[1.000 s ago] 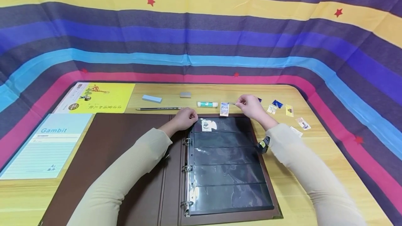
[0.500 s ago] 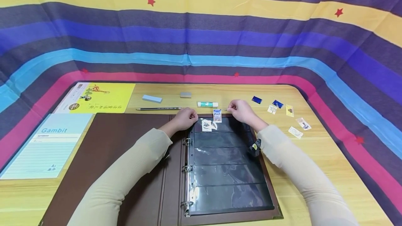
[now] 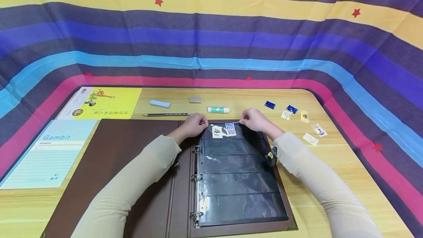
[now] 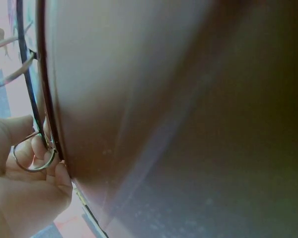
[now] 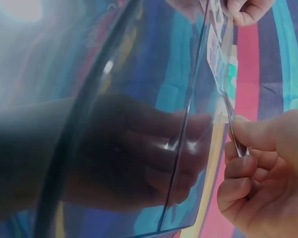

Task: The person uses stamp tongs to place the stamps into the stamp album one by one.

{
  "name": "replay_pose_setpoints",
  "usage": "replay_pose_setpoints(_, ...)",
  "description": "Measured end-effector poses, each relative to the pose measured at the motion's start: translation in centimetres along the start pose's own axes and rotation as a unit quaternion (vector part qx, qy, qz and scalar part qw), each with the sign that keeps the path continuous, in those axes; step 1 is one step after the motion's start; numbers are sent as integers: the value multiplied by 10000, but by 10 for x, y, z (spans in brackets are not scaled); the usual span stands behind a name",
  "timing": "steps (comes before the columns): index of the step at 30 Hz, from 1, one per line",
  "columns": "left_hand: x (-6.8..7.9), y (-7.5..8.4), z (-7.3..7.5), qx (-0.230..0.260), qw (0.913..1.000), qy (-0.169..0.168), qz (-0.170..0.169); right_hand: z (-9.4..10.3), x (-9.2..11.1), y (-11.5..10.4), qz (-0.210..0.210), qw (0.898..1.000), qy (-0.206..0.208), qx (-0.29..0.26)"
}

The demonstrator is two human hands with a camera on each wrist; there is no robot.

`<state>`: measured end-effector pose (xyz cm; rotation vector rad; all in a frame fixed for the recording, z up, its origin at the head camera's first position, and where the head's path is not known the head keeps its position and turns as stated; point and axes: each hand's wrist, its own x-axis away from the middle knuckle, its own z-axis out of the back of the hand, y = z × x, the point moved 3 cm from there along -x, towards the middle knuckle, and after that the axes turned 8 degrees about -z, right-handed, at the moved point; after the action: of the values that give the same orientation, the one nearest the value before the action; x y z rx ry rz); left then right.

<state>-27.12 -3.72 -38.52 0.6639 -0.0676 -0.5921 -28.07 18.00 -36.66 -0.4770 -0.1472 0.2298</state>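
Observation:
My right hand pinches metal tweezers between thumb and fingers. Their tips hold a blue-and-white stamp, which lies at the top pocket of the black stock page. Left of it, a pale stamp sits in the same pocket. My left hand pinches the page's top edge near the binder rings; in the left wrist view its fingers are beside a metal ring. The page is in an open brown binder. How far the held stamp is inside the pocket, I cannot tell.
Several loose stamps lie on the table's right side. Behind the binder are a glue stick, a pencil, a grey eraser and a light blue block. A notepad and yellow book lie left.
My right hand has moved left and toward the binder, bringing the blue-and-white stamp from behind the page onto its top pocket. The left hand has stayed in place.

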Motion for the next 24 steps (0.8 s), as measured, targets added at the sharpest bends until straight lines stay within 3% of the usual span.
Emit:
replay_pose_setpoints(16,0,0,0,-28,10000,-5,-20,9,-3,0,75,9955,-949,18)
replay_pose_setpoints(20,0,0,0,-48,10000,-10,-52,9,-4,0,50,9956,-933,44)
replay_pose_setpoints(24,0,0,1,-59,9999,-101,-13,13,-2,5,-80,9981,-616,-39)
